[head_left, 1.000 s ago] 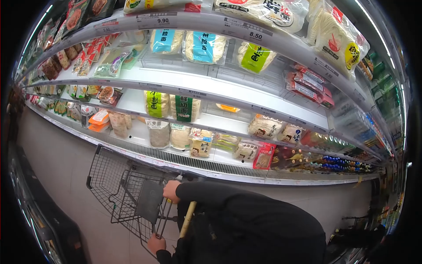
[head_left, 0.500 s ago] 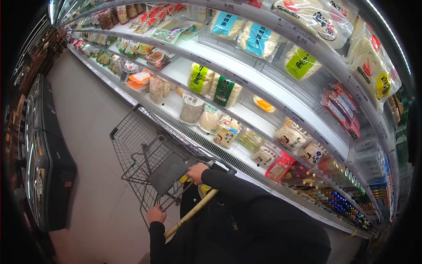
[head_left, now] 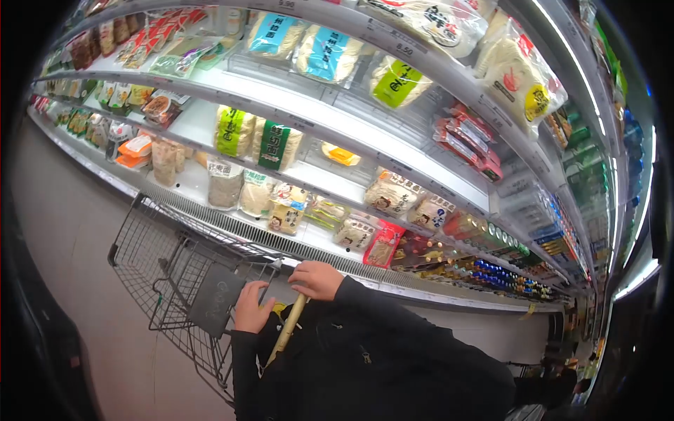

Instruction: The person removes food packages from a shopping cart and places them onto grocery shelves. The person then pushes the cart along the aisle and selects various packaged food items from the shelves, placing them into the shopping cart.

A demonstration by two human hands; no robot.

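Note:
A wire shopping cart point(head_left: 133, 242) stands in front of me, with a dark grey seat panel point(head_left: 214, 300) at its near end. My left hand point(head_left: 253, 307) is beside that panel, fingers loosely bent and thumb apart, with nothing visible in it. My right hand point(head_left: 317, 279) is curled over the upper end of the cart's pale yellow handle point(head_left: 289, 326). The handle slants down towards my dark jacket. The undersides of both hands are hidden.
A chilled shelf unit point(head_left: 379, 275) runs along the cart's far side, carrying bagged noodles point(head_left: 277, 144) and a red packet point(head_left: 384, 244). Bottles point(head_left: 502, 274) line the lower right. At bottom right a dark-clothed person point(head_left: 544, 389) is partly visible. A dark case point(head_left: 42, 337) stands left.
The view has swung right, so the shelves sit further left. My left hand has come off the seat's wire bar and closer to my right hand, which has moved onto the handle's end.

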